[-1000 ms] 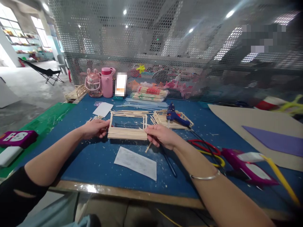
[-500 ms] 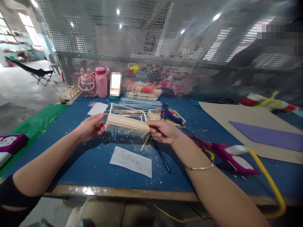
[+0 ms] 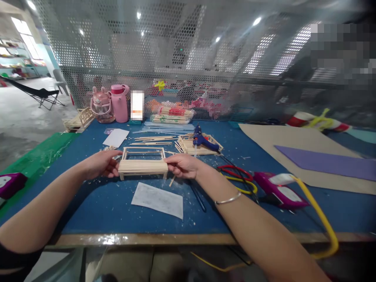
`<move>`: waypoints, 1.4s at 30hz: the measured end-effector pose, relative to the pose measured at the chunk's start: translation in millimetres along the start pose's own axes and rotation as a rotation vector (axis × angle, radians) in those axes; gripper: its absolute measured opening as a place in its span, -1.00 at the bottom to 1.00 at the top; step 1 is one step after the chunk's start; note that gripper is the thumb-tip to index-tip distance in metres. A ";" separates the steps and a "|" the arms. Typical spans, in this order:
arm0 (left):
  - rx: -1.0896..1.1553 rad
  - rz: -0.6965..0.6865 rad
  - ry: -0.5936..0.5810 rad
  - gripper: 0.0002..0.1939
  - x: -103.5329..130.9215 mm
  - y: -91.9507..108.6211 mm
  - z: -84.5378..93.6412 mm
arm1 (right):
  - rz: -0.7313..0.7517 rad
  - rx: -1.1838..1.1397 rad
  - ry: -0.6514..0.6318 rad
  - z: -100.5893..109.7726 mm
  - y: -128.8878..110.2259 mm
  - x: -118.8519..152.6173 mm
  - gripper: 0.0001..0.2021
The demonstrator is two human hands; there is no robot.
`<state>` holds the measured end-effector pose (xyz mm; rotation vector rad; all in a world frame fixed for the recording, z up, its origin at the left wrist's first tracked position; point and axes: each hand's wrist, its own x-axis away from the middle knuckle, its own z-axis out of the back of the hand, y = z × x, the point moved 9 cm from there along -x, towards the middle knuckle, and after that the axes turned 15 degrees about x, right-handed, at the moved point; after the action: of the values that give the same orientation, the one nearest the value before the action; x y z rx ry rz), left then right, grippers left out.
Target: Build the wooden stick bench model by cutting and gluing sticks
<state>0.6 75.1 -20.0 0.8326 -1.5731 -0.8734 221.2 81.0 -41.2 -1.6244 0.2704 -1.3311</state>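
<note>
The small bench-shaped model of pale thin wooden sticks [image 3: 143, 166] is b/w the two hands, over the flat blue desk [image 3: 96, 211], just beyond the white rectangular sheet [image 3: 158, 200]; I can't tell if its legs touch the desk; the L hand [image 3: 103, 163] is half curled, w/ thumb and fingertips holding the L end; the R hand [image 3: 183, 165] is nearly closed, pinching the R end of the slatted seat; the model is prob. v. light and quite stiff, but fragile at the stick joints; best to hold it by both seat ends, w/ soft pressure, & not by the thin back frame.
</note>
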 end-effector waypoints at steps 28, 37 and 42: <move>-1.523 -0.818 0.032 -0.56 14.6 29.1 -131.2 | 0.246 0.631 1.049 135.2 -56.0 91.8 -0.69; -1.370 -0.777 0.099 -0.62 13.2 34.5 -124.2 | -0.196 1.227 1.228 180.3 -32.1 52.6 -0.52; -1.073 -0.725 0.189 -0.75 9.2 42.0 -107.4 | -0.095 1.358 1.311 170.1 -39.3 48.7 -0.65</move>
<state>102.5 76.1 34.8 0.6212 -0.4189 -1.8451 367.4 157.7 33.5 0.4588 -0.0129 -1.8189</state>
